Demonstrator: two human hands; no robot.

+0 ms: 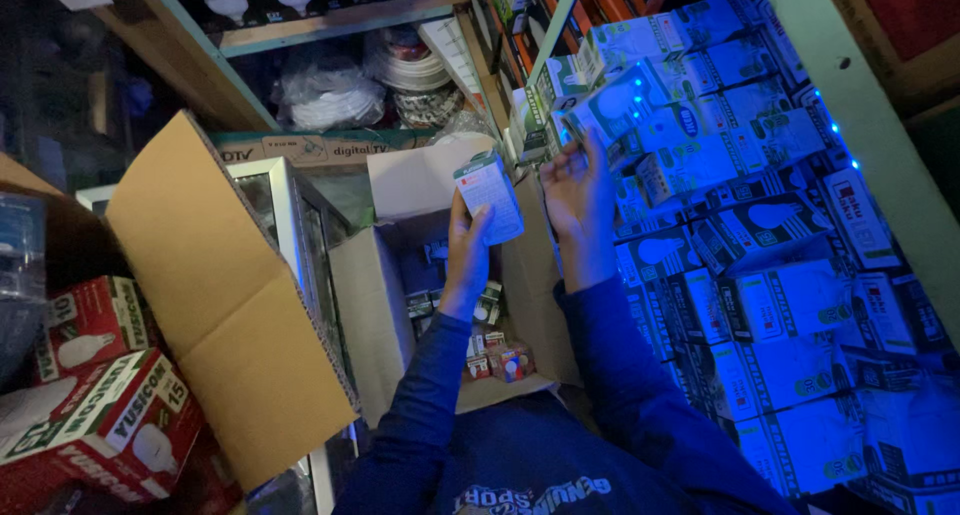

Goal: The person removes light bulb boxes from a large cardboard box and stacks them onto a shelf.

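Small cardboard bulb box (489,197), left hand (467,247) gripping.

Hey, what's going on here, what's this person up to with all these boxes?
A person in dark blue sleeves stands over an open cardboard carton that has small boxes in its bottom. The left hand holds up one small white and green box. The right hand reaches to the stacked bulb boxes on the shelf, lit blue, fingers on one of them. Red bulb boxes sit at the lower left beside a raised carton flap.
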